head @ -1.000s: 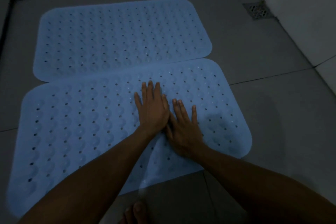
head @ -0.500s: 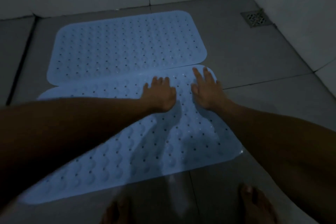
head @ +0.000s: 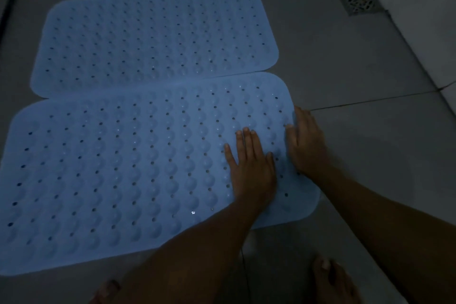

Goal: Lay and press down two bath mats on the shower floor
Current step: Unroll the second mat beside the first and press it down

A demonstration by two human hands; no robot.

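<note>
Pressing of the near pale-blue perforated rubber bath mat (head: 118, 170) is shown under way on the grey tiled shower floor (head: 357, 155), in dim light. At the left and rear, the far pale-blue perforated rubber bath mat (head: 148, 37) is seen lying flat, its long near edge met, and perhaps slightly overlapped, by the far edge of the near mat; the pair is laid side by side, presumably so that the standing area is covered without a gap. Toward the right end of the near mat, the left hand (head: 251, 168) is laid palm down with fingers straight and slightly spread, nothing being held in its grip, apparently so that the suction side is seated against the tile. Just beside it, the right hand (head: 307, 145) is laid flat along the mat's right edge, fingers extended and empty, partly over the floor. A square metal floor drain (head: 359, 1) is left uncovered at the far right corner, well apart from both mats. Bare toes (head: 328, 276) are glimpsed at the bottom edge. Compared with half a second earlier, both hands have been shifted from the mat's far edge toward its right end, and the left forearm no longer crosses the mat. The left portion is judged not yet pressed in this pass.
</note>
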